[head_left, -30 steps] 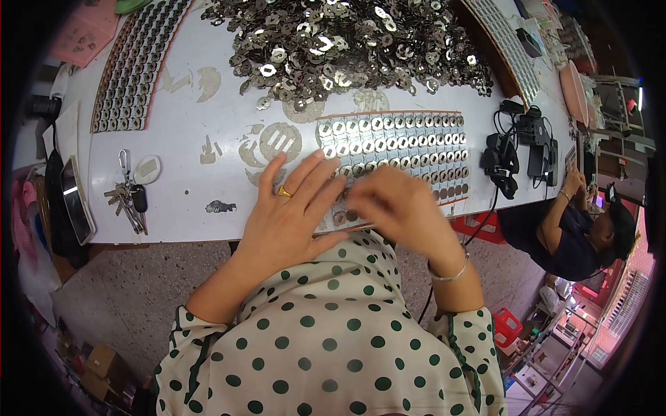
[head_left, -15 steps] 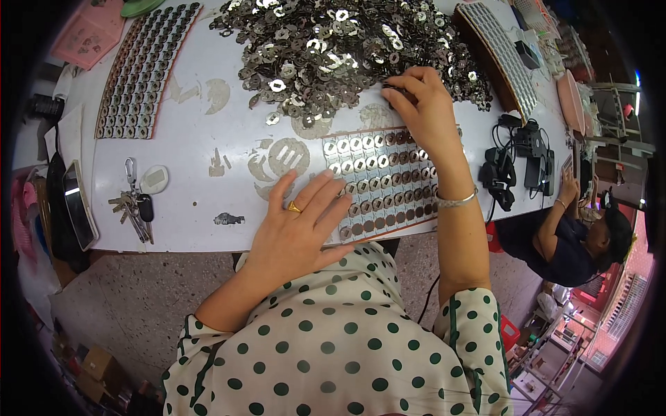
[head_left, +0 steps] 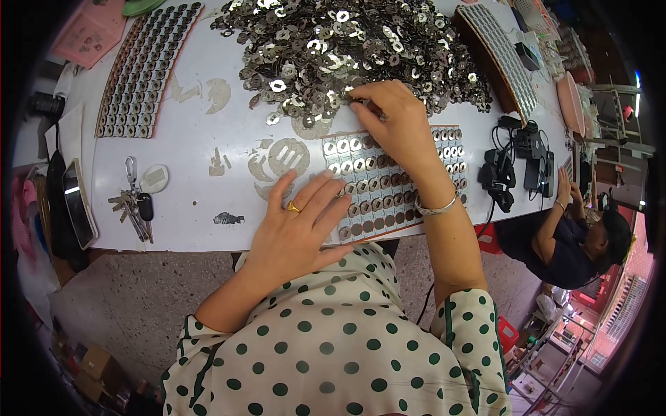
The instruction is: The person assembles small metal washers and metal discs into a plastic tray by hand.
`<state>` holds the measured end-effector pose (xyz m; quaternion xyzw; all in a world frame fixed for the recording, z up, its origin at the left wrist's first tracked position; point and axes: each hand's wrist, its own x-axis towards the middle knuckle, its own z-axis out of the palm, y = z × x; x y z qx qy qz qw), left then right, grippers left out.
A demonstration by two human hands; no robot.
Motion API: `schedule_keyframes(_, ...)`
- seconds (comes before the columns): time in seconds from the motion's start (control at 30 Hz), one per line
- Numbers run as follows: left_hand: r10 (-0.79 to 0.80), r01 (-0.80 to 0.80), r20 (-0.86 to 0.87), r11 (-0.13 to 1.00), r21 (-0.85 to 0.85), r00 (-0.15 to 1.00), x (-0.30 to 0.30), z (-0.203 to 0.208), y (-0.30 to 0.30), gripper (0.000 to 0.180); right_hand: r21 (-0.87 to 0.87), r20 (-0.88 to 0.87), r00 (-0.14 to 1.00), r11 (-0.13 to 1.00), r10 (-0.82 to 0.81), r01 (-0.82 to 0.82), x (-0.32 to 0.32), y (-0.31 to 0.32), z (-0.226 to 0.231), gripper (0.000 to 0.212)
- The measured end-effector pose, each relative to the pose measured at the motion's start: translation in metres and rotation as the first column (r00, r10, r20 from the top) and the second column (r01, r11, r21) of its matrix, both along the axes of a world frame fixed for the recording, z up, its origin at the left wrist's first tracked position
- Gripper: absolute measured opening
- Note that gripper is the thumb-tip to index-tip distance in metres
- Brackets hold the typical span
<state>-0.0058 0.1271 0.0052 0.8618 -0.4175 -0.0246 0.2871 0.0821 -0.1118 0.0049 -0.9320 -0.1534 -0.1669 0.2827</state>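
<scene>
In front of me on the white table lies a flat tray (head_left: 388, 182) with rows of small round metal pieces, many with a slot in the middle. My left hand (head_left: 298, 218) rests with fingers spread on the tray's left edge and the table beside it. Beyond the tray's far edge, my right hand (head_left: 388, 114) is at the near edge of a large heap of small slotted metal pieces (head_left: 326, 55). Its thumb and forefinger curl toward each other at the heap. Whatever lies between those fingertips is too small to make out.
Filled trays stand at the far left (head_left: 142, 76) and far right (head_left: 499, 59). Keys (head_left: 132, 208) and a round white tag (head_left: 154, 179) lie on the left, near a phone (head_left: 80, 204). Black cabled devices (head_left: 503, 166) sit on the right. Another person (head_left: 576, 236) works at the table's right side.
My right hand has moved left along the heap's near edge, uncovering the tray's right columns. My left hand stays where it was. The other person's hands have shifted slightly.
</scene>
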Motion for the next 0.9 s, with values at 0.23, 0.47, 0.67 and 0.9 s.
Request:
schedule_keyframes(0.23, 0.006, -0.006, -0.009, 1.000, 0.003, 1.000, -0.001, 0.000, 0.002, 0.067, 0.345, -0.284, 0.957, 0.925, -0.057, 0.157, -0.011, 0.001, 0.006, 0.021)
schedule_keyframes(0.47, 0.008, -0.008, -0.018, 1.000, 0.007, 1.000, -0.002, -0.001, 0.002, 0.066, 0.295, -0.202, 0.973, 0.940, -0.115, 0.172, -0.017, -0.001, 0.009, 0.018)
schedule_keyframes(0.67, 0.010, -0.010, -0.013, 1.000, 0.003, 1.000, -0.002, 0.000, 0.001, 0.066, -0.145, -0.006, 0.997, 0.987, -0.071, 0.070, -0.018, 0.001, 0.005, 0.015)
schedule_keyframes(0.9, -0.003, -0.002, -0.059, 0.997, -0.076, 0.998, 0.001, 0.007, 0.002, 0.066, 0.790, -0.531, 0.830, 0.451, 0.168, 0.415, -0.023, 0.002, 0.023, 0.016)
